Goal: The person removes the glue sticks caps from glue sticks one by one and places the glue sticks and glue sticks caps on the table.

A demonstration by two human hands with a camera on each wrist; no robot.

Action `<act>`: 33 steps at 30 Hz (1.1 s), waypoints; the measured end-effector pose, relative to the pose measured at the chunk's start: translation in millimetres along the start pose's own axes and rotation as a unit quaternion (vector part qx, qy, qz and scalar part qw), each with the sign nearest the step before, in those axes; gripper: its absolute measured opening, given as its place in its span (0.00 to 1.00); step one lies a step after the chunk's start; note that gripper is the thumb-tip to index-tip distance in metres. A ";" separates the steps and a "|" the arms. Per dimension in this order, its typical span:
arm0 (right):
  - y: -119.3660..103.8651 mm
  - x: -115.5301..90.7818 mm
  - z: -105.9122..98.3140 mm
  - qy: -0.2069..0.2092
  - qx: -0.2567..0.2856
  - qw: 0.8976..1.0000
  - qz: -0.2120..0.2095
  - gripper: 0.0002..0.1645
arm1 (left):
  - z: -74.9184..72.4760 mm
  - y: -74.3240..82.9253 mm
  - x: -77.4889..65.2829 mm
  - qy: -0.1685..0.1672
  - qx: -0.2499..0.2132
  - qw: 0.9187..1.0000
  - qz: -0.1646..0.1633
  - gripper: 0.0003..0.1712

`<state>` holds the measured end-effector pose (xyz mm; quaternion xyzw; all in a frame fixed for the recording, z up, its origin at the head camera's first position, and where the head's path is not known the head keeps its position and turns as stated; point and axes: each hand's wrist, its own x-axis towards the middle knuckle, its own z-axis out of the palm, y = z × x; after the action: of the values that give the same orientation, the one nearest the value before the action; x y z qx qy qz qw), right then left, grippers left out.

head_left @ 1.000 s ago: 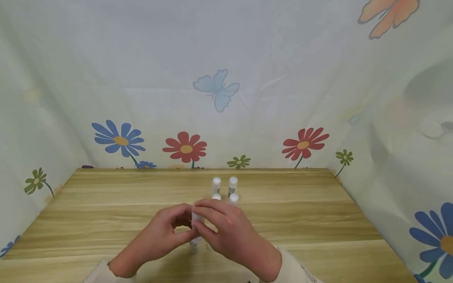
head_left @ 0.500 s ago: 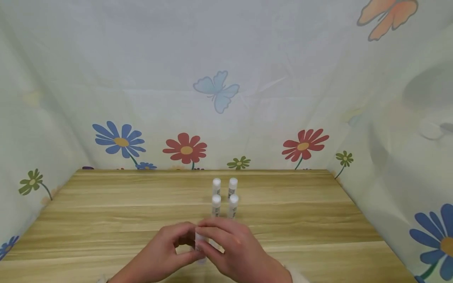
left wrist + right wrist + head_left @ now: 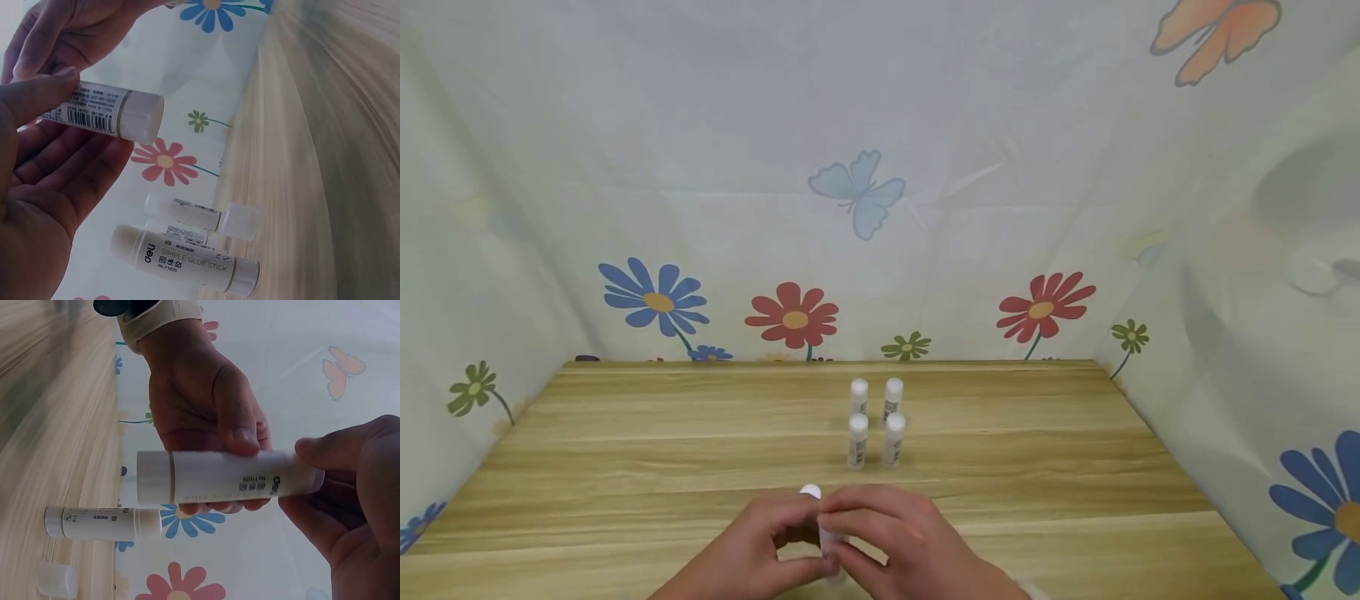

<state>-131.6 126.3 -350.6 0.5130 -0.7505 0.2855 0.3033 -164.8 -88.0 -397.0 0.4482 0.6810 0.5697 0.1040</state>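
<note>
Both hands, left hand (image 3: 760,554) and right hand (image 3: 898,546), pinch one capped glue stick (image 3: 822,525) together at the table's (image 3: 625,450) near edge. Four glue sticks (image 3: 874,421) stand just beyond; bare wood either side. One label reads "SIMPLE GLUE STICK" (image 3: 187,262).

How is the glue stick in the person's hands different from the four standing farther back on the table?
The held glue stick is off the table, gripped by the left hand and right hand; the four glue sticks stand untouched on the wooden table. The held one is alone; the four form a square cluster. All are white, capped tubes.
</note>
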 end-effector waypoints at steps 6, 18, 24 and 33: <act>1.7 -2.6 -6.1 -0.034 0.033 0.999 -0.012 0.11 | -0.5 2.1 -2.6 -0.049 -0.060 0.995 -0.056 0.17; 6.3 -8.1 -11.6 -0.072 0.108 0.991 -0.045 0.13 | -1.6 4.5 -3.6 -0.113 -0.104 0.987 -0.047 0.16; 7.3 -8.4 -11.5 -0.056 0.115 0.990 -0.067 0.14 | -2.5 5.7 -4.6 -0.127 -0.099 0.986 -0.049 0.18; 5.6 -4.6 -11.9 -0.038 0.124 0.989 -0.077 0.14 | -3.2 8.3 -4.6 -0.132 -0.085 0.987 -0.030 0.19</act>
<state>-133.7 139.6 -346.9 0.6134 -0.6785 0.3326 0.2299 -160.1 -94.0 -390.4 0.4885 0.6234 0.5579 0.2480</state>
